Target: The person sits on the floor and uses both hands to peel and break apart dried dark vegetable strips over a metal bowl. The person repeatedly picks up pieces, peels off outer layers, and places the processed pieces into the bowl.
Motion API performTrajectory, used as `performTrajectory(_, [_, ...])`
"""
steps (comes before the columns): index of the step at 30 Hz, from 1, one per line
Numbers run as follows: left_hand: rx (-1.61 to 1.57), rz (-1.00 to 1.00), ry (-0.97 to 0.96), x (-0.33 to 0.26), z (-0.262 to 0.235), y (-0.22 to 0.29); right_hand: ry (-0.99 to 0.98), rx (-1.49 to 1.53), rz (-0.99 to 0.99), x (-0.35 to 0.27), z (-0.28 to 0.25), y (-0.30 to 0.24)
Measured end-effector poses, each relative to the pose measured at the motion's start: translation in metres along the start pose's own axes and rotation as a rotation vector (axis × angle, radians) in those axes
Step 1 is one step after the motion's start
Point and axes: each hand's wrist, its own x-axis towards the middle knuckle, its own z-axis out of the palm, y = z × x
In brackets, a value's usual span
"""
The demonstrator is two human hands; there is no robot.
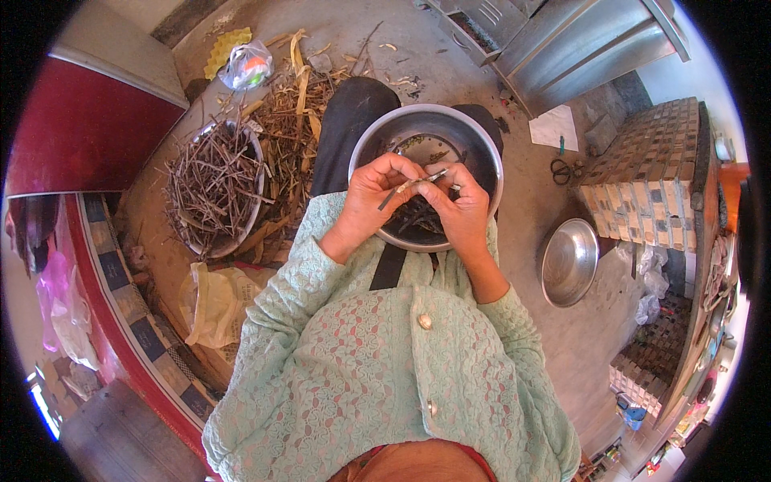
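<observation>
Head view: the floor (514,233) is bare, grey-brown and littered with fragments towards the top. A red cabinet (92,128) stands at the left, a metal cabinet (582,48) at the upper right. A brick structure (642,177) with a chequered light-and-dark face occupies the right side. Near it lie scissors (561,171), a pale sheet (554,126) and 1 shiny round metal basin (569,263).

On the left, a second basin (259,157) is heaped with thin, brown, brittle-looking sticks (210,189). Beside it is a loose pile of dry stalks and husks (291,120), with a clear plastic bag (246,66) above.

A round metal bowl (426,112), smooth-rimmed, sits on the person's lap, between dark trouser legs. Dark, slender pieces (419,215) lie inside. The person wears a pale green lace cardigan (345,353) with round buttons.

Both hands are over the bowl, fingers bent and fingertips nearly meeting. The left hand (369,193) and right hand (459,202) are closed in a pinch on 1 thin dark stick (388,198), which runs at a slant between them; pale strands show at its middle.
</observation>
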Motion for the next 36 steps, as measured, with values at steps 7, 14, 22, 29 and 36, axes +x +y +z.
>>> performTrajectory(7, [-0.106, -0.043, 0.023, 0.000, 0.000, -0.001, 0.045, 0.078, 0.110, -0.001, 0.004, -0.005])
performTrajectory(14, [-0.117, -0.060, 0.057, 0.001, 0.003, 0.001, 0.046, 0.088, 0.143, -0.003, 0.000, -0.001])
performTrajectory(22, [-0.140, -0.065, 0.062, 0.001, 0.003, 0.001, 0.098, 0.154, 0.168, -0.003, -0.001, 0.002])
performTrajectory(29, [-0.074, -0.027, 0.042, 0.001, 0.002, -0.001, 0.044, 0.017, 0.007, -0.001, 0.001, -0.002])
performTrajectory(36, [-0.012, -0.064, 0.047, 0.001, 0.003, 0.002, 0.068, 0.082, 0.166, -0.003, -0.002, -0.004])
